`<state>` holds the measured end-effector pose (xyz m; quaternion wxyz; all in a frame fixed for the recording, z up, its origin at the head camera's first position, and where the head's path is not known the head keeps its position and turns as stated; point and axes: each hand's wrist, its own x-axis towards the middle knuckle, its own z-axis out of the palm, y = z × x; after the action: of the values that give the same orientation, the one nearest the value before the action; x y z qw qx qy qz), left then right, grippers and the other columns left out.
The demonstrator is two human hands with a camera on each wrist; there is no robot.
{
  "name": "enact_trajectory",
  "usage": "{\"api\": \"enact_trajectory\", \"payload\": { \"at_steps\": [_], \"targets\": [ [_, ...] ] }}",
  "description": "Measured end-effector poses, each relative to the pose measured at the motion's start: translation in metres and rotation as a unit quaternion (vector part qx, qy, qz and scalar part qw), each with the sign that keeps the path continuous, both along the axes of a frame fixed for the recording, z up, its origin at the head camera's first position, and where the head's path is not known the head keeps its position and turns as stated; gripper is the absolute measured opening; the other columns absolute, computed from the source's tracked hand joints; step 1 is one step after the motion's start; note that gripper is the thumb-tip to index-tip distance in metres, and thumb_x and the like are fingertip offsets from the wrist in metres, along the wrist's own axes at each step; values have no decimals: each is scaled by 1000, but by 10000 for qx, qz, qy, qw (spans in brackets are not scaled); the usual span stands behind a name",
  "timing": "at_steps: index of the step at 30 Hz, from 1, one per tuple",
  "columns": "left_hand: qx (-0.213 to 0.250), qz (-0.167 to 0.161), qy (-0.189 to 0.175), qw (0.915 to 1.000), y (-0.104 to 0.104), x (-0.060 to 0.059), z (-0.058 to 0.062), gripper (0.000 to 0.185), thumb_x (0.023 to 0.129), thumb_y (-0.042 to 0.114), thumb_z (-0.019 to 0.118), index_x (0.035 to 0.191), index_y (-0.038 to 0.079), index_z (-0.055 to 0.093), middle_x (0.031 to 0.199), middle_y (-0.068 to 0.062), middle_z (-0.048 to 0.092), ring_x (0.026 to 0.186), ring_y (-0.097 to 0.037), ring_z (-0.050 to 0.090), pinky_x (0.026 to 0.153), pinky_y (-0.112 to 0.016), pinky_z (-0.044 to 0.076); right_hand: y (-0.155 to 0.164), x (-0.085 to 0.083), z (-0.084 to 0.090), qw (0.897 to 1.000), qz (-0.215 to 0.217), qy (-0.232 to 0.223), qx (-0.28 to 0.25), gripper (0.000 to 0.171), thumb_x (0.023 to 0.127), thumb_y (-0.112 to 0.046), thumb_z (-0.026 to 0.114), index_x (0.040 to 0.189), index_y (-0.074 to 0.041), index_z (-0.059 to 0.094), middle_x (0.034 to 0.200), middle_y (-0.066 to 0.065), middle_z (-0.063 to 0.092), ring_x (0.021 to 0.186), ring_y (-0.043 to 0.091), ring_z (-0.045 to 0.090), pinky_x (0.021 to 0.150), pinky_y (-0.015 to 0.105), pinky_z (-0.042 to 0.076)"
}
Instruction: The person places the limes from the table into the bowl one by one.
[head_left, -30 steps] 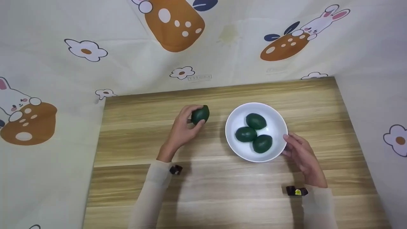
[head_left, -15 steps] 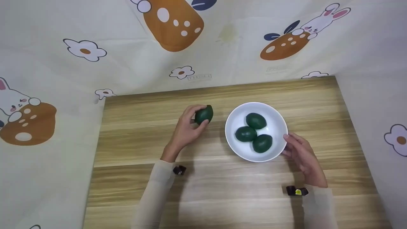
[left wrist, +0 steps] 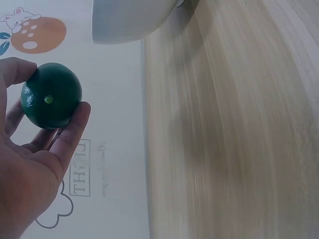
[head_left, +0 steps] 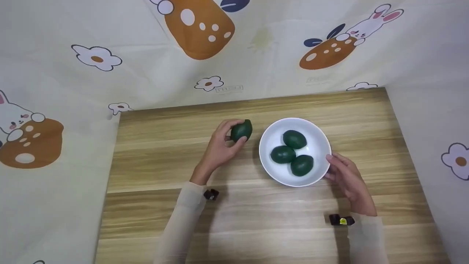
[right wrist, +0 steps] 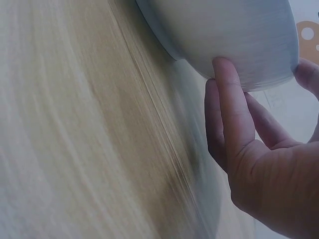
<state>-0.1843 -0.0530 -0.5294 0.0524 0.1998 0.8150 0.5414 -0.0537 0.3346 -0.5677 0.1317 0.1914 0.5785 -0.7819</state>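
Note:
In the head view my left hand [head_left: 220, 148] pinches a dark green lime [head_left: 241, 131] between thumb and fingers, just left of a white bowl [head_left: 280, 171]. The left wrist view shows this lime [left wrist: 52, 97] raised above the table level, its pale stem spot facing the camera. Inside the bowl lie three similar limes: an upper one [head_left: 294, 139], a left one [head_left: 283, 154] and a lower one [head_left: 302, 165]. My right hand [head_left: 350, 181] grips the bowl's right side, thumb at the rim. Its fingers press the outer wall [right wrist: 234, 35] from below in the right wrist view.
The bowl stands on a wood-grain table [head_left: 256, 227]. A pale cloth [head_left: 146, 80] printed with rabbits and flowers rises behind the table and along both sides. Small dark devices [head_left: 211, 194] sit at both wrists.
My left hand has moved a little to the right with the lime, closer to the bowl. The right hand, the bowl and the limes in it have stayed in place.

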Motion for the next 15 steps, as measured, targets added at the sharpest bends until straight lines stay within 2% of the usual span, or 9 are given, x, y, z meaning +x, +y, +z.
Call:
{"api": "enact_trajectory", "payload": {
  "at_steps": [5,15],
  "targets": [
    [-71,-20,-65,10000,4,1,1,47,98,26,77,142,24,62,144,-3,60,132,-21,61,96,-45,62,0,1,-1,10000,56,71,-3,31,111,-23,56,137,-18,72,119,-4,79,106,13,78,89,36,65],
    [97,-186,-2,9998,11,3,-1,47,98,23,76,142,21,62,142,-4,61,132,-21,62,95,-39,63,-1,1,-1,10000,48,66,46,30,111,-24,56,134,-18,73,118,-5,79,104,12,77,88,34,65]
  ]
}}
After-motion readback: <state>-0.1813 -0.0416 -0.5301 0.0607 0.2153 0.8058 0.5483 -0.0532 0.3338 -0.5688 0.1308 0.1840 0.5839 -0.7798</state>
